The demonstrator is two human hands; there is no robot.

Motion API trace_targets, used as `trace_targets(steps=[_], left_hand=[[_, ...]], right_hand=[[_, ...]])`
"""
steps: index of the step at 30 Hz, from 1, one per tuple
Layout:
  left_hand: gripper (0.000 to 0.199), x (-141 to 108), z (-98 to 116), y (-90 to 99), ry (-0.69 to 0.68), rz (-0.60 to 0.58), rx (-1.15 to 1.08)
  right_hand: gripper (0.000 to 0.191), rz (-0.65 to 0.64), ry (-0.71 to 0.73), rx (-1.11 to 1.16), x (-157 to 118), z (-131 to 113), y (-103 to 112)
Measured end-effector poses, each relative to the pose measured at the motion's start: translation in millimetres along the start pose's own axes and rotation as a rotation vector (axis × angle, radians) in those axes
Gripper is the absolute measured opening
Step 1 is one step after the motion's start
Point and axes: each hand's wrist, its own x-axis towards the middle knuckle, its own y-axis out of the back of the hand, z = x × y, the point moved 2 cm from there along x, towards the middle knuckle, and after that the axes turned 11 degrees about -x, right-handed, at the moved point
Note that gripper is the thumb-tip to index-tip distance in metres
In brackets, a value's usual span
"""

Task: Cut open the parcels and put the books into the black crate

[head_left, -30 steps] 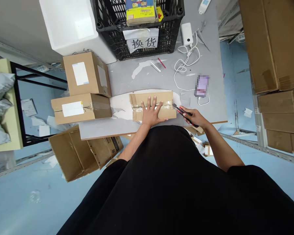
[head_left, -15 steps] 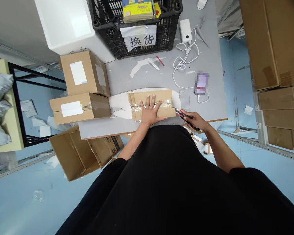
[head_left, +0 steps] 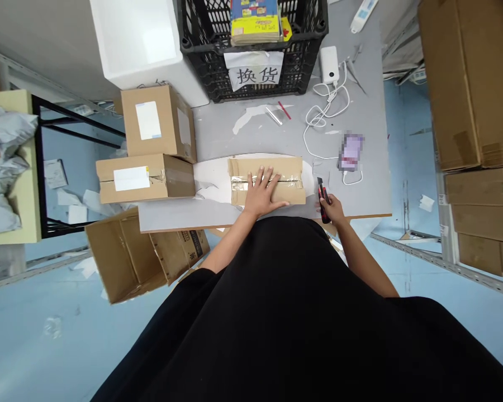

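Observation:
A brown cardboard box [head_left: 291, 192] lies near the front edge of the grey table, with clear tape along its middle seam. My left hand [head_left: 260, 196] rests flat on top of it, fingers spread. To the right of the box, my right hand [head_left: 333, 210] grips a black and red utility knife [head_left: 323, 196], its tip pointing away from me. The knife is apart from the box. A white sheet [head_left: 212, 174] lies under the box and shows on both sides of it.
Two labelled cartons [head_left: 180, 177] are stacked on the left. Behind stand a white bin [head_left: 151, 67] and a black crate [head_left: 251, 50] with booklets. On the right are a phone [head_left: 351, 152], a white cable [head_left: 314, 120] and a power bank [head_left: 329, 64]. An opened carton [head_left: 121, 257] sits below the table.
My right hand has drawn the knife away from the box's right end and turned it to point forward. My left hand stays on the box. The view has shifted slightly.

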Motion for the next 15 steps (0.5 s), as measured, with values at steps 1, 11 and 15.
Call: trace_targets(steps=[1,11,15], left_hand=[[0.089,-2.2,-3.6,5.1,0.011,0.042,-0.024],[0.062,-24.6,-101.5,52.4,0.41,0.63,-0.482],[0.062,-10.8,-129.0,45.9,0.507,0.581,-0.857]], right_hand=[[0.034,0.078,0.013,-0.135,10.3,3.6,-5.8],[0.033,0.227,0.027,-0.639,41.8,9.3,-41.2],[0.036,0.341,0.151,-0.577,26.5,-4.9,-43.6]])
